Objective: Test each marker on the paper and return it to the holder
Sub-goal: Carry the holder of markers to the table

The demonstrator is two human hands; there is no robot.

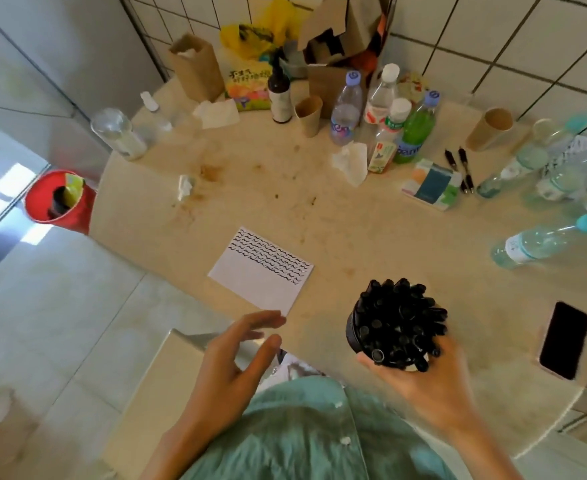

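Observation:
A black round holder [353, 329] packed with several black markers [401, 318] stands near the table's front edge. My right hand [427, 375] grips the holder from below and the right side. A white sheet of paper [261, 282] lies left of the holder, its far half covered with rows of black squiggles. My left hand [236, 355] hovers at the paper's near corner with fingers spread and relaxed, holding nothing.
A dark phone [563, 339] lies at the right edge of the beige table [354, 220]. Several plastic bottles [345, 109], paper cups [308, 114], tissues [351, 161], two pens [460, 169] and a sticky-note pad [430, 183] crowd the back and right. A red bin [60, 202] stands left.

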